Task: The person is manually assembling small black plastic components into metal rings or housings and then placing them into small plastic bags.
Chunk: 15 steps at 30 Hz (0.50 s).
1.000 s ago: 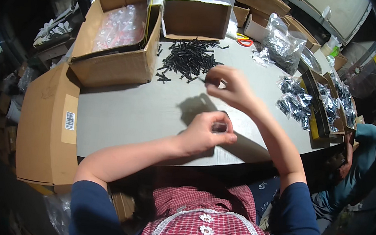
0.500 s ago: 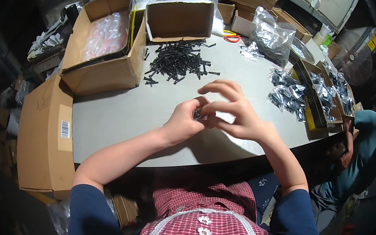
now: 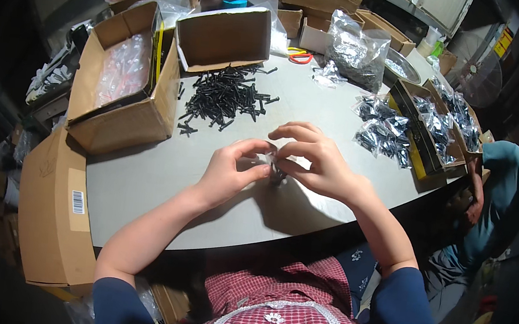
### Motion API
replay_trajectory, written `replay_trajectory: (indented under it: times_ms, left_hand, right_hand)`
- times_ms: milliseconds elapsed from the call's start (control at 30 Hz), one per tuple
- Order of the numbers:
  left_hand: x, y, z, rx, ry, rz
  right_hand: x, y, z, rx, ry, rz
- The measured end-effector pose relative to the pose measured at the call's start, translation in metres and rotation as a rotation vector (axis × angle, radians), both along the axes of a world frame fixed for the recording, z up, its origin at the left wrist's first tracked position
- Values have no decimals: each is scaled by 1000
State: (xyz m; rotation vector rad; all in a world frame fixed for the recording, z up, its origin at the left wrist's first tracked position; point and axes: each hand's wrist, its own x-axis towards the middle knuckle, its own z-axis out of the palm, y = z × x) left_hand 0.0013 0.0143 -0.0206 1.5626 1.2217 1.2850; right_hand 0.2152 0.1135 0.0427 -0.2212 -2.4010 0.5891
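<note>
Both the left hand (image 3: 230, 171) and right hand (image 3: 316, 162) pinch together a small clear bag of black screws (image 3: 276, 171) just above the grey table (image 3: 144, 175), fingers clamped on it, near the loose screw pile (image 3: 225, 95)

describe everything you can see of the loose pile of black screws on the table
The pile of black screws lies loose on the grey table, spilling from the open front of a tipped cardboard box. They are short, dark, matte pieces lying flat at all angles, dense in the middle, with strays at the edges. Neither hand touches the pile.
</note>
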Motion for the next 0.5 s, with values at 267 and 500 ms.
replay_trajectory:
  times_ms: [267,500]
  left_hand:
    - [-1,-1,7,-77,-136,20]
    - [-8,3,6,-64,-226,71]
  right_hand:
    - [-4,11,-6,-150,-37,30]
    - [0,10,-3,-188,-148,-30]
